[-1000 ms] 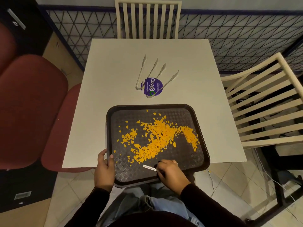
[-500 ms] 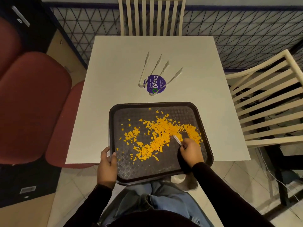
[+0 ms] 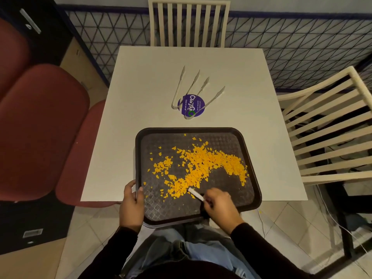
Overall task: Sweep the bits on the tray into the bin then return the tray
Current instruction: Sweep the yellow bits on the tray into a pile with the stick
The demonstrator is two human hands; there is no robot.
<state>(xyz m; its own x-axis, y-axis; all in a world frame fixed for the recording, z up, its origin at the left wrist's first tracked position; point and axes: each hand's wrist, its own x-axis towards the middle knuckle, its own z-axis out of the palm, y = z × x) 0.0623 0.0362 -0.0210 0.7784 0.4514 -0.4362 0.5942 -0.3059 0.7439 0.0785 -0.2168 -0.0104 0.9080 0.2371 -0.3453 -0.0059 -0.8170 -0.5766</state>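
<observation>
A dark tray (image 3: pixel 248 156) sticks out over the near edge of the white table (image 3: pixel 153 81). Many small orange bits (image 3: pixel 203 164) lie scattered across its middle and right side. My left hand (image 3: pixel 130 204) grips the tray's near-left rim, thumb on top. My right hand (image 3: pixel 219 206) is over the tray's near part, closed on a small white scraper (image 3: pixel 195 194) whose tip touches the near edge of the orange bits. No bin shows clearly; the tray and my legs hide the space beneath.
Two pairs of pale tongs (image 3: pixel 193 91) lie on a round purple sticker (image 3: pixel 192 105) beyond the tray. Cream slatted chairs stand at the far side (image 3: pixel 188 21) and right (image 3: pixel 326 127). Red padded seats (image 3: pixel 40 127) are on the left. Cables trail on the tiled floor at right.
My right hand swung with the scraper from the tray's near edge out to the right part of the pile, then back toward me. The bits have shifted slightly. My left hand kept its grip.
</observation>
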